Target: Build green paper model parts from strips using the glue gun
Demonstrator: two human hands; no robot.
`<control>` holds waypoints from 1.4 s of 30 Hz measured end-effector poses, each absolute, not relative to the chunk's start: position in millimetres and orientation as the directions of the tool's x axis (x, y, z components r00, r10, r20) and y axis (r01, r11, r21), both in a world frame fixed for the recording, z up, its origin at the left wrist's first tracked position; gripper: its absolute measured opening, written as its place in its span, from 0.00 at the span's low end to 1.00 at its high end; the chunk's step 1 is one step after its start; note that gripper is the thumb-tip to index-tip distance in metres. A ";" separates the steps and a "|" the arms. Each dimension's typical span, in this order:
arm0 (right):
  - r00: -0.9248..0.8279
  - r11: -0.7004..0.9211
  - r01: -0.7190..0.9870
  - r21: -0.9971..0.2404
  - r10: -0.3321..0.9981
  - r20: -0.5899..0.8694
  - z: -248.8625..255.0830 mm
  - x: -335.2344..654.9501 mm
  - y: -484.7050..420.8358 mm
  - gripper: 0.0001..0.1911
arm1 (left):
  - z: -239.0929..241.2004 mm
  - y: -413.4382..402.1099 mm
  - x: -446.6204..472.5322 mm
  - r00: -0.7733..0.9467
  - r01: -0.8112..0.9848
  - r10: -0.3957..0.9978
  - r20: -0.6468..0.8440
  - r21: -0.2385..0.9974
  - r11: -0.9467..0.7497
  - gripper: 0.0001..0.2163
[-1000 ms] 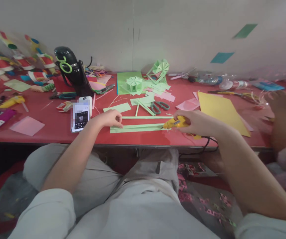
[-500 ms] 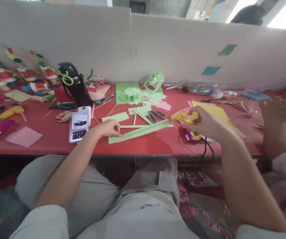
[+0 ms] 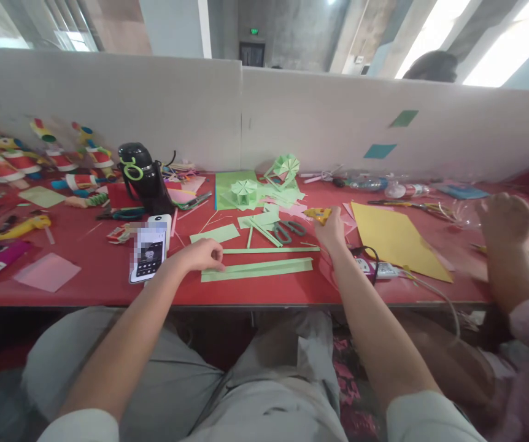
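Observation:
My left hand (image 3: 204, 255) is curled at the left end of a folded light-green paper strip (image 3: 264, 269), its fingertips pressed together on the paper. The strip lies nearly flat near the table's front edge. In my right hand (image 3: 332, 230) is a yellow glue gun (image 3: 318, 215), held above the table with its nozzle to the left. A narrow rolled green paper stick (image 3: 274, 250) lies just behind the strip. Grey-handled scissors (image 3: 289, 231) rest beyond that, beside more thin green sticks (image 3: 264, 222) and a green paper piece (image 3: 215, 234).
A phone (image 3: 151, 248) and a black bottle (image 3: 142, 178) stand left of my left hand. Green folded-paper models (image 3: 243, 194) sit at the back. Yellow paper (image 3: 396, 239) lies to the right, near another person's arm (image 3: 506, 245). A white partition (image 3: 154, 110) closes the table's rear.
My right hand has moved left and turned with the glue gun. The strip's right end has come down toward the table. My left hand stays at its left end. The view has tilted up.

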State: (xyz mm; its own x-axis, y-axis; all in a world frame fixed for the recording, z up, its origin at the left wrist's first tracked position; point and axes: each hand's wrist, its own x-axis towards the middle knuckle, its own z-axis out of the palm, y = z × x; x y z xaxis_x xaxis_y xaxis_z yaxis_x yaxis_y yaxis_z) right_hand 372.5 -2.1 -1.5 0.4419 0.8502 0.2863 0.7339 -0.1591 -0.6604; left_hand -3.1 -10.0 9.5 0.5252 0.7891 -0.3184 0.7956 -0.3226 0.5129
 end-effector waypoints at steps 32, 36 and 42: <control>0.292 0.350 0.782 -0.516 0.526 0.799 -19.4 341.5 -13.2 0.13 | 11.0 -21.7 4.0 0.490 0.794 0.798 -0.353 0.559 -0.240 0.07; 0.231 0.420 0.742 -0.523 0.573 0.787 -22.8 336.4 -10.1 0.09 | 18.2 -26.6 6.9 0.464 0.821 0.803 -0.373 0.521 -0.233 0.06; 0.221 0.423 0.693 -0.584 0.646 0.730 -22.5 334.5 -10.7 0.05 | 27.6 -37.1 11.3 0.454 0.840 0.832 -0.320 0.464 -0.280 0.03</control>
